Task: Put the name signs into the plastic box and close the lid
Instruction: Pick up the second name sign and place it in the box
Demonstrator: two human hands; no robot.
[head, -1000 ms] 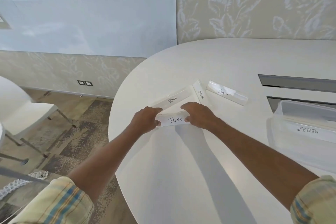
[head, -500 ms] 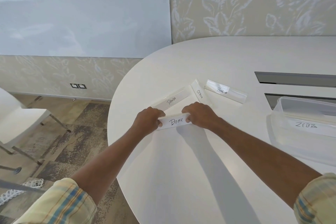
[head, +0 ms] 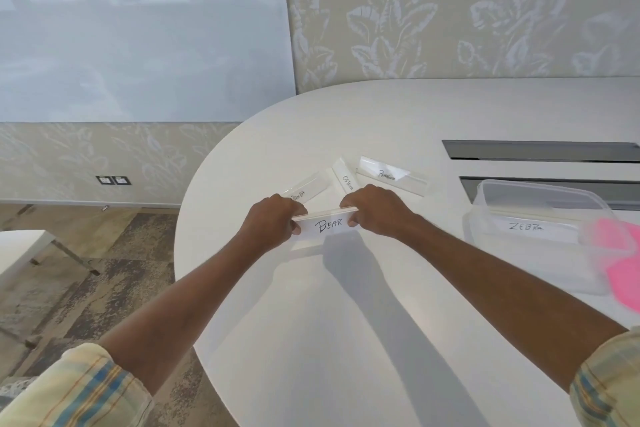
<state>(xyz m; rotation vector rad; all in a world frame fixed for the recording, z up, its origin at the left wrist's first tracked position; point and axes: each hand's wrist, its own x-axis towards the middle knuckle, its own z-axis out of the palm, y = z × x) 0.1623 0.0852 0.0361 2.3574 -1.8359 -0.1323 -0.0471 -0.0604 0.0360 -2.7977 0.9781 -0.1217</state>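
A clear name sign reading BEAR (head: pixel 327 225) is held at both ends, slightly above the white table (head: pixel 346 322). My left hand (head: pixel 273 220) grips its left end and my right hand (head: pixel 375 210) grips its right end. Behind my hands lie three more clear signs: PANDA (head: pixel 306 189), OSTRICH (head: pixel 346 178) and PENGUIN (head: pixel 389 175). At the right stands the open clear plastic box (head: pixel 533 194) with a ZEBRA sign (head: pixel 526 227) inside. A pink blurred shape (head: pixel 620 260) overlaps the box's right end.
Two dark cable slots (head: pixel 540 151) are set into the table behind the box. The table's curved edge runs at the left, with patterned floor (head: pixel 86 270) and a white chair (head: pixel 20 250) beyond. A whiteboard (head: pixel 138 28) hangs on the leaf-patterned wall.
Both hands have lifted the BEAR sign a little off the table and tilted its face toward me. The view shifted left, and a pink shape has come into sight at the right edge.
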